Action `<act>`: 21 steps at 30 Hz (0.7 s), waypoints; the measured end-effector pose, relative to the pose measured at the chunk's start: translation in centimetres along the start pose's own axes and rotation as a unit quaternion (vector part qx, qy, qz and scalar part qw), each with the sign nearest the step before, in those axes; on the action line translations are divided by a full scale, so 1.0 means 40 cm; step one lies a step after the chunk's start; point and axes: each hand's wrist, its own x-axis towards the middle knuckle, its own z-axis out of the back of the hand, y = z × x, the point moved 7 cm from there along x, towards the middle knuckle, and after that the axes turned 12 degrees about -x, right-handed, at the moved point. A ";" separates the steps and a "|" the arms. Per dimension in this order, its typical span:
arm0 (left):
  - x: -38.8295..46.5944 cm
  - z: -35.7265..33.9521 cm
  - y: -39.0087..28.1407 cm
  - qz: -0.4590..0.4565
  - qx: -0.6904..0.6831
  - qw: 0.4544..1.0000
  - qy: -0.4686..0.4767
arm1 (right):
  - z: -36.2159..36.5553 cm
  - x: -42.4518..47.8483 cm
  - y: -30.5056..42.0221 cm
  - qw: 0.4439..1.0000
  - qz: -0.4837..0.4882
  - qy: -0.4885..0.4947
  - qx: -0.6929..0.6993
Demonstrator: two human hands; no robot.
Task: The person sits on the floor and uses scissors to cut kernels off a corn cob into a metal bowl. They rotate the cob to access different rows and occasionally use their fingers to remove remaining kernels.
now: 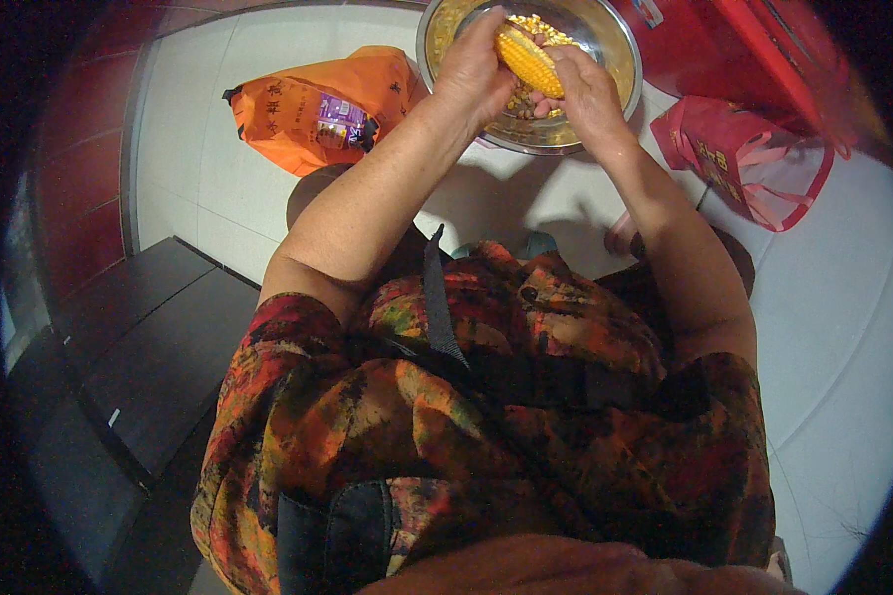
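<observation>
Over a shiny metal basin [618,82], I hold a yellow corn cob [530,63] between both hands. My left hand [480,71] grips its upper left side. My right hand [584,82] holds the lower right end, with the thumb against the kernels. A paler strip along the cob's upper edge looks bare of kernels. Loose corn kernels [543,30] lie in the basin beneath, partly hidden by my hands and the cob.
An orange bag [290,97] with printing lies on the tiled floor [186,149] left of the basin. To the right are a red bag [714,149] with pink handles and a large red object [714,52]. Dark furniture [171,320] stands at lower left.
</observation>
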 end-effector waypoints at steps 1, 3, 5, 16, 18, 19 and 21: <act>0.000 0.005 0.004 -0.005 0.003 1.000 -0.011 | 0.001 0.001 -0.006 1.000 -0.008 0.000 0.006; -0.004 0.009 0.004 -0.006 0.012 0.999 -0.032 | 0.000 0.003 -0.012 1.000 -0.023 0.001 0.018; -0.013 0.007 -0.003 0.001 0.024 0.998 -0.051 | -0.001 0.001 -0.008 0.997 -0.061 -0.002 0.044; 0.005 -0.014 -0.059 -0.020 0.016 1.000 0.000 | 0.000 0.012 0.028 0.986 -0.041 0.047 0.156; 0.004 0.000 -0.059 -0.014 0.050 0.998 -0.034 | 0.035 0.027 0.023 0.989 -0.050 0.005 0.142; -0.001 0.007 -0.058 -0.005 0.080 0.995 -0.060 | 0.056 0.032 0.034 0.993 -0.029 -0.020 0.115; -0.028 -0.009 -0.044 0.032 0.150 0.983 -0.105 | 0.107 0.038 0.056 0.995 0.012 -0.075 0.062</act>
